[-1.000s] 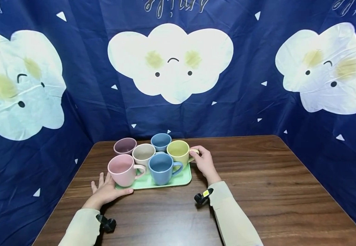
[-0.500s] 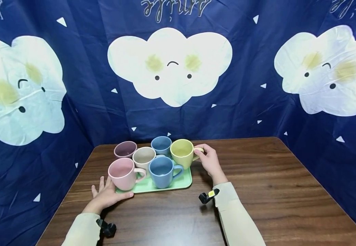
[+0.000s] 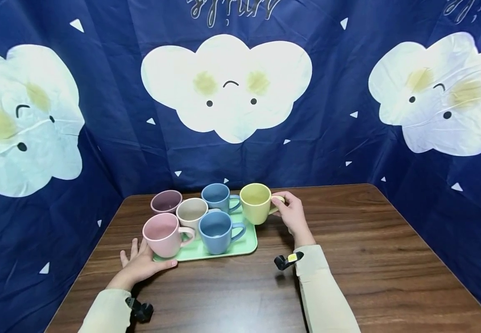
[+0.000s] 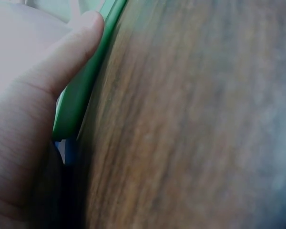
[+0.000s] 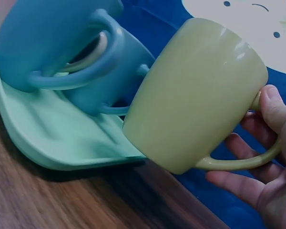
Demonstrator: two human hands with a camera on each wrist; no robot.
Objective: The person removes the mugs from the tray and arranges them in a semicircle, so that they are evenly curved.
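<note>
Yellow mug (image 3: 256, 203): held by its handle at the right rear corner of the green tray (image 3: 246, 243), to the right of the other mugs; whether its base touches the tray cannot be told.
Right hand (image 3: 292, 212): grasping; the yellow mug's handle is pinched between thumb and fingers.
Left hand (image 3: 138, 268): unclenched, with outer fingers spread beside the tray's left front corner and the thumb laid along its front rim; contact with the pink mug (image 3: 163, 243) cannot be made out.
Pink mug: stood upright at the tray's left front, its handle turned right.
Front blue mug (image 3: 215, 240): placed upright to the right of the pink one, its handle also turned right.
Rear blue mug (image 3: 216, 202): set behind, just left of the yellow mug.
Beige mug (image 3: 188, 224): seen between the two rows, partly covered by the pink mug and the front blue mug.
Purple cup (image 3: 166, 203): set at the left rear, its lower part hidden.
Sleeves: both forearms are covered in pale cloth, the left sleeve (image 3: 109, 312) and the right sleeve (image 3: 325, 291) each met by a black device at the wrist.
Table (image 3: 369, 259): finished in dark brown wood grain, with the tray laid towards its far left.
Backdrop (image 3: 327, 152): hung in blue cloth, printed with white clouds and small triangles.
</note>
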